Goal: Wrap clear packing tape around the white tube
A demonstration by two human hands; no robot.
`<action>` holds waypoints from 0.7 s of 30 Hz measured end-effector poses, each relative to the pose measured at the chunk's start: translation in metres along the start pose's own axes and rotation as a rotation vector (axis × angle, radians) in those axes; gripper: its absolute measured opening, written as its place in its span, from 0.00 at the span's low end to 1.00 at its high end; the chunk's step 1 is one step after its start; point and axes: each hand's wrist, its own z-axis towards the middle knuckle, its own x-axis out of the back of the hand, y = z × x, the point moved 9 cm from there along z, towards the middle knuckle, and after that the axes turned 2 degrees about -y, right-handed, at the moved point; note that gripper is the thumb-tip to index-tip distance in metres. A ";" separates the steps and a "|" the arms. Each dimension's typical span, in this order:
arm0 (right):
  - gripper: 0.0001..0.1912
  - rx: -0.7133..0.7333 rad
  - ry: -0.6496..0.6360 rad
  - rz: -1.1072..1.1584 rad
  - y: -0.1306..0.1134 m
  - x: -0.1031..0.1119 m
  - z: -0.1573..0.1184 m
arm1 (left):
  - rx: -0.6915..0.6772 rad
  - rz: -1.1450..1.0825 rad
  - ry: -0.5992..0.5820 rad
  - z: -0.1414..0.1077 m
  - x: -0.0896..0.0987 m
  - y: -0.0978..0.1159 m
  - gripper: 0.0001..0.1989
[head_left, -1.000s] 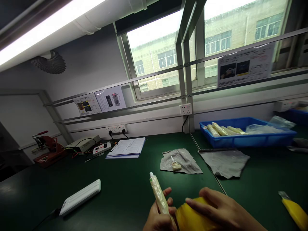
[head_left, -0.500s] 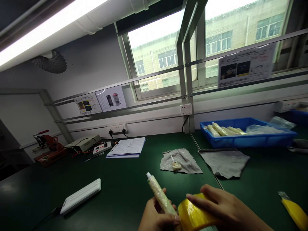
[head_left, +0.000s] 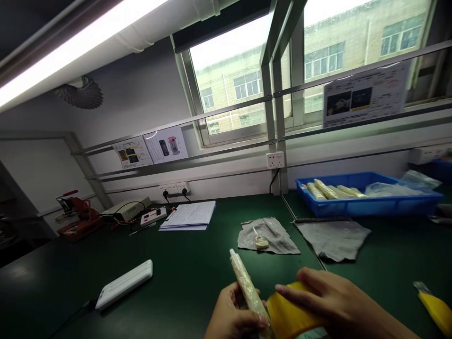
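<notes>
My left hand (head_left: 228, 313) is closed around a pale yellow tube (head_left: 245, 281) with a white tip, which leans up and to the left. Its wrapping looks glossy and wrinkled. In my right hand (head_left: 332, 299) is a roll of yellow tape (head_left: 288, 314), gripped from above with the fingers over its far side. The roll is right beside the tube's lower end; whether a strip of tape joins them I cannot tell. The bottom frame edge cuts off the lower parts of both.
Beyond my hands lies a grey cloth (head_left: 277, 235) with a small pale piece (head_left: 261, 242) on it. Another grey cloth (head_left: 335, 238) is to its right, before a blue tray (head_left: 370, 207) of similar tubes. A yellow-handled scraper (head_left: 436, 308) is far right, a white lamp-like bar (head_left: 125, 284) left.
The tube in my left hand has turned slightly more upright, and its tip has shifted right. My right hand and the tape roll have moved a little right. The camera view has shifted slightly.
</notes>
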 end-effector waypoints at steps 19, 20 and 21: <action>0.51 -0.049 -0.226 -0.031 0.015 0.004 -0.001 | 0.086 -0.124 -0.020 0.001 -0.001 0.000 0.44; 0.51 -0.062 -0.234 -0.030 0.017 0.002 -0.003 | 0.077 -0.122 -0.025 0.001 -0.001 0.000 0.47; 0.50 -0.082 -0.244 -0.023 0.021 -0.001 -0.004 | 0.063 -0.125 -0.037 0.002 -0.002 0.000 0.53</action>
